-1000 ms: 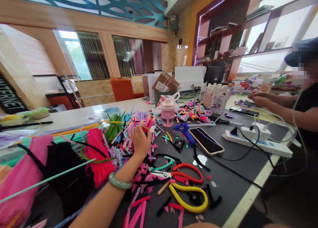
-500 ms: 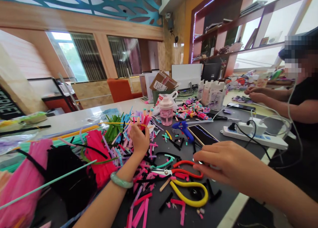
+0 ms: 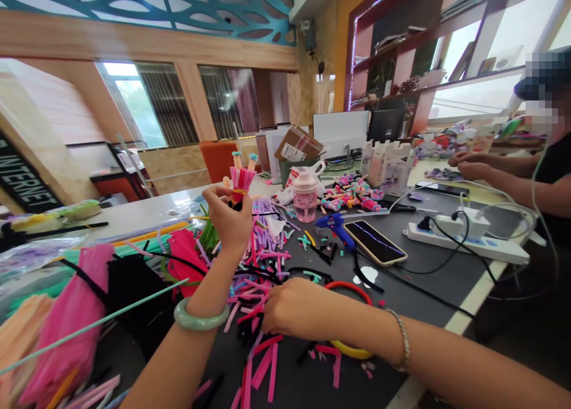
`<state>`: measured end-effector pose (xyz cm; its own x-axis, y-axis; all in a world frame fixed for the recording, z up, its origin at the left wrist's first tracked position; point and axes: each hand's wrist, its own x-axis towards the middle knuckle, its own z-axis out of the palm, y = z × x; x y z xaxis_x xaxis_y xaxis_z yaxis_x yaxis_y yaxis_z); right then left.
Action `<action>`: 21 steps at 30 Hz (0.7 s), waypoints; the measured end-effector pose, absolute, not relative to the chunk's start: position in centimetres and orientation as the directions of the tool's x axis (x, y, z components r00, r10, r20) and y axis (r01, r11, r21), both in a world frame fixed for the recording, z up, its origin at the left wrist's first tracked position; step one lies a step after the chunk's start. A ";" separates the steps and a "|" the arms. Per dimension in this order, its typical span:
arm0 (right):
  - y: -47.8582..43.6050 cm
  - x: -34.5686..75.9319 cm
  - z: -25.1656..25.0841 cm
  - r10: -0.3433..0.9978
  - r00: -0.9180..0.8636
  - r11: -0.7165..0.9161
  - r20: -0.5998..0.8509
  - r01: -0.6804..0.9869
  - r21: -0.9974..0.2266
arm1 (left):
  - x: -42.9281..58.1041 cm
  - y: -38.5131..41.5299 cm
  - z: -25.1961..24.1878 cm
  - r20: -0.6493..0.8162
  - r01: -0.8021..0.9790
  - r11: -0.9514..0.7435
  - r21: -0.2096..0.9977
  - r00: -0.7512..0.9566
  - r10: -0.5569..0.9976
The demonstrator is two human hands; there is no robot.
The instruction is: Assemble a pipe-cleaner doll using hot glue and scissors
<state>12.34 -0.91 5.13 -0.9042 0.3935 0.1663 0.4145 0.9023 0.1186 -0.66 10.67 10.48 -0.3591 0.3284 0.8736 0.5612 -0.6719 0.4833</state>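
My left hand (image 3: 232,223) is raised over the heap of cut pieces, its fingers closed around a small pipe-cleaner doll (image 3: 243,178). The doll has a pink skirt, a yellow band and two pale legs with blue tips pointing up. My right hand (image 3: 303,309) is low over the tabletop with its fingers curled down among pink and black pipe-cleaner pieces (image 3: 263,361). Whatever its fingertips hold is hidden. Beneath that hand and wrist lie scissors, of which a red handle loop (image 3: 350,288) and a yellow handle loop (image 3: 354,352) show.
A blue glue gun (image 3: 336,229), a phone (image 3: 375,242) and a pink cup (image 3: 305,198) stand beyond my right hand. Pipe-cleaner bundles (image 3: 66,326) fill the left. A power strip (image 3: 468,245) with cables lies right. A co-worker's hands (image 3: 470,162) are at the far right.
My left hand has lifted the doll up and to the left. My right hand has moved left from beside the phone, across the scissors, to the cut pieces.
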 end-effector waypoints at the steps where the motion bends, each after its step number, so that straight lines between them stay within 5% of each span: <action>1: -0.4 11.7 4.6 0.355 -0.920 0.917 0.166 0.377 0.127 | -0.9 10.7 10.7 0.864 0.554 -0.667 0.499 -0.377 0.333; 7: 1.1 9.6 3.4 0.297 -0.939 0.925 0.172 0.328 0.193 | -2.9 10.7 12.5 0.790 0.509 -0.612 0.606 -0.476 0.387; 10: 1.2 9.5 3.8 0.322 -0.930 0.932 0.175 0.344 0.113 | -4.0 10.9 13.4 0.747 0.465 -0.598 0.653 -0.527 0.405; 14: 1.7 10.2 4.6 0.483 -0.850 0.849 0.212 0.394 -0.353 | -5.3 11.4 14.0 0.690 0.402 -0.584 0.705 -0.580 0.433; 17: 2.4 10.8 4.8 0.682 -0.689 0.560 0.245 0.277 -0.781 | -6.0 12.0 13.9 0.675 0.372 -0.594 0.713 -0.592 0.440; 21: 3.5 11.6 4.5 0.847 -0.501 0.208 0.181 -0.002 -0.978 | -6.1 12.4 13.5 0.656 0.353 -0.581 0.734 -0.591 0.470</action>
<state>11.62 3.53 4.49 -0.5005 0.8466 0.1808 -0.0016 0.2080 -0.9781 -6.12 12.45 13.52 -0.5907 0.4697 0.6562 0.3531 -0.5808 0.7335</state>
